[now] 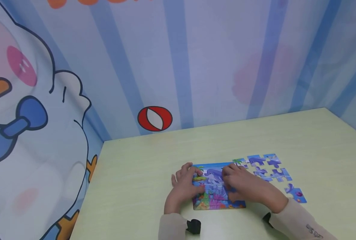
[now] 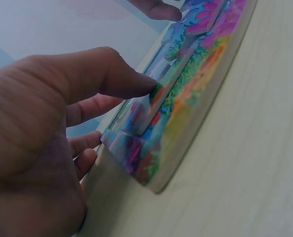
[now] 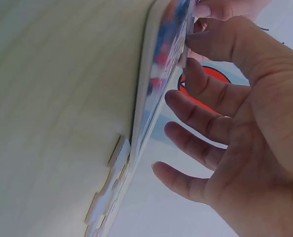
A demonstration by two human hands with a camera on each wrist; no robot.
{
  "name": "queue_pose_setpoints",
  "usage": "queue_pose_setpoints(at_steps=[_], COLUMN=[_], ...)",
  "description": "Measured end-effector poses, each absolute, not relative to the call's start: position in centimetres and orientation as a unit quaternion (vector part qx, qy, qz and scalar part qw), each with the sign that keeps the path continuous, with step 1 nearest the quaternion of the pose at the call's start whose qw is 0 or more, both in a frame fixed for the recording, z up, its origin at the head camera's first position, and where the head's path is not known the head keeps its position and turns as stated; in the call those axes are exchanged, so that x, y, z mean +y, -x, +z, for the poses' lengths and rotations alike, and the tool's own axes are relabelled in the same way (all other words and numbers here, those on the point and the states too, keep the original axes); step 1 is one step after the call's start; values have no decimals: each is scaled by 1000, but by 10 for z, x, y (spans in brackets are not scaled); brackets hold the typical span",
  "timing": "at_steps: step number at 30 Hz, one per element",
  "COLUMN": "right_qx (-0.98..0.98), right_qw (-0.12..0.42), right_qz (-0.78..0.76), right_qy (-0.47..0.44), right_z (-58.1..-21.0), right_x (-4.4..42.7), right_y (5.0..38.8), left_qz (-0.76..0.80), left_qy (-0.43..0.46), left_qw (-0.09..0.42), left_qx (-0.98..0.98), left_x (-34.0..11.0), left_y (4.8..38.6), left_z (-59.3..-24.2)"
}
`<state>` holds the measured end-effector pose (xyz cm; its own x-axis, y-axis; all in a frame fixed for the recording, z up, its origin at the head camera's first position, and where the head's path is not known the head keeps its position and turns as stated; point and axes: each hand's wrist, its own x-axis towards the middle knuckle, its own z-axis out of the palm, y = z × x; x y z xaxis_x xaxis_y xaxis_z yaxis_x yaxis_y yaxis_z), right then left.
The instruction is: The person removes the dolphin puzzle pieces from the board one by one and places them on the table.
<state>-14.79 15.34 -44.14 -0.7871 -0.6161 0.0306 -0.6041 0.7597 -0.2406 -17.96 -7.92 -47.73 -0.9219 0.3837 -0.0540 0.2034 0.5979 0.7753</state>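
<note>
A jigsaw puzzle board [image 1: 206,203] with a dolphin and sea-floor picture lies on the table, partly covered by both hands. My left hand [image 1: 183,185] holds its left side. In the left wrist view the thumb [image 2: 136,85] presses on the picture while bent fingers meet the board's edge. Over the board's right part is my right hand [image 1: 248,183]. In the right wrist view its thumb and index finger pinch a thin puzzle piece [image 3: 185,60], seen edge-on at the board's surface. The other fingers of that hand are spread.
Several loose puzzle pieces [image 1: 276,163] lie right of the board, with one corner piece [image 1: 297,194] nearer the front. The pale wooden table [image 1: 136,186] meets a striped, cartoon-printed backdrop [image 1: 213,66] at its back and left.
</note>
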Motion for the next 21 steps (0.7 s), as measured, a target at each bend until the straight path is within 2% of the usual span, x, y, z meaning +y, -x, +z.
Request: queue_pose_setpoints(at_steps=[7, 13, 21], right_qx=[930, 937, 946], right_qw=[-3, 45, 56], right_qz=[-127, -139, -129], right_qy=[345, 317, 292], right_z=[-441, -442, -439], right_x=[156, 155, 154], right_y=[149, 147, 146], left_qz=[416, 412, 414], left_qy=[-162, -161, -164], left_qw=[113, 115, 112], left_qx=[887, 889, 888], left_x=[-78, -79, -80], left_y=[179, 179, 179], left_z=[-478, -478, -476])
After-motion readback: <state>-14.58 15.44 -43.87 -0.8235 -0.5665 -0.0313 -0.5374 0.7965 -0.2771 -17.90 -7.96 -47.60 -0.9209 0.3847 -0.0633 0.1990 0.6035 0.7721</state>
